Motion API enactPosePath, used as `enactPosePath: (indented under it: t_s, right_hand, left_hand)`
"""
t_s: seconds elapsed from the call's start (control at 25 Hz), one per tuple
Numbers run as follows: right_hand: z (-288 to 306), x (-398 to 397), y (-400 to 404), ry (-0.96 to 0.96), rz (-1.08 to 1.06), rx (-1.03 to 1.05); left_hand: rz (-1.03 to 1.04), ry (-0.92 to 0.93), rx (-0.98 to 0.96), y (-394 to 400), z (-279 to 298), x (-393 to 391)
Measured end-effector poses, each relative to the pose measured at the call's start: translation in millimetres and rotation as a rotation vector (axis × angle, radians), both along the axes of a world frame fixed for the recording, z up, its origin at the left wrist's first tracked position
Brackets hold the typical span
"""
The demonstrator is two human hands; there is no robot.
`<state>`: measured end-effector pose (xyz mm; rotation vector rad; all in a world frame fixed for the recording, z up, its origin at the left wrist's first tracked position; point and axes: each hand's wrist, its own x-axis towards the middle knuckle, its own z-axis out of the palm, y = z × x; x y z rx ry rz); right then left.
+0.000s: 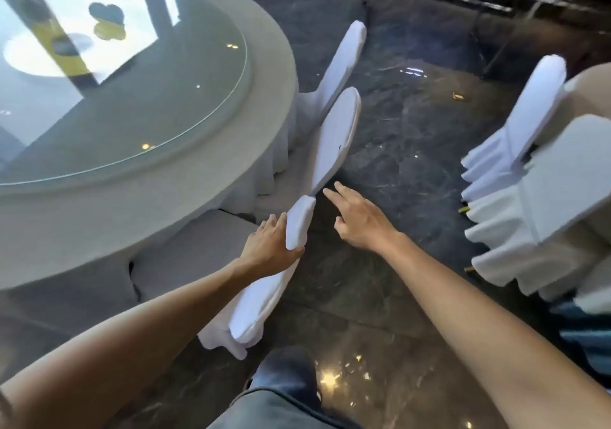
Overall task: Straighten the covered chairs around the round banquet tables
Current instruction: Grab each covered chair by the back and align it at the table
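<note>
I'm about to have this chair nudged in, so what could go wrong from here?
1. The left hand grips only the nearest chair's backrest top; the loose white cover may slide instead of moving the chair.
2. The next chair stands close beyond it, so their backs could knock together.

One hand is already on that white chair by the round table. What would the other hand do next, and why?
Probably the right hand comes in to take the nearest chair back. The left hand already holds that back's near edge, while the right hovers open just beside it, touching nothing. Two hands would turn the chair squarely toward the round table.
</note>
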<state>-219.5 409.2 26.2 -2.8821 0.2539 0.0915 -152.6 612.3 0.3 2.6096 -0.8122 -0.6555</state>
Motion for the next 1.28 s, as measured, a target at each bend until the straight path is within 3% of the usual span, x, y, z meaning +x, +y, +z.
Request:
enactPosePath:
  t_s: [0.24,0.36,0.6,0.8,0.96,1.28]
  right_hand:
    - [-27,88,-103,-0.029,0.183,-0.048]
    - [-42,131,-145,-0.015,0.256,-0.039]
    - [-65,207,-211,0.024,0.499,-0.143]
    - [-93,257,-256,0.247,0.79,-0.486]
    - [-104,289,-277,0.276,1.018,-0.559]
    - [-104,318,-283,0.227,1.044,-0.625]
  left_hand:
    - [0.256,0.023,-0.046,-87,-33,45]
    - [0.331,0.119,-0.031,-126,-57,77]
    - [0.528,0.123,-0.004,-166,-65,113]
    - [0.71,0.166,0.117,-180,-69,116]
    - [0.858,0.289,0.244,-186,-70,93]
    - [0.881,0.185,0.533,-191,-77,66]
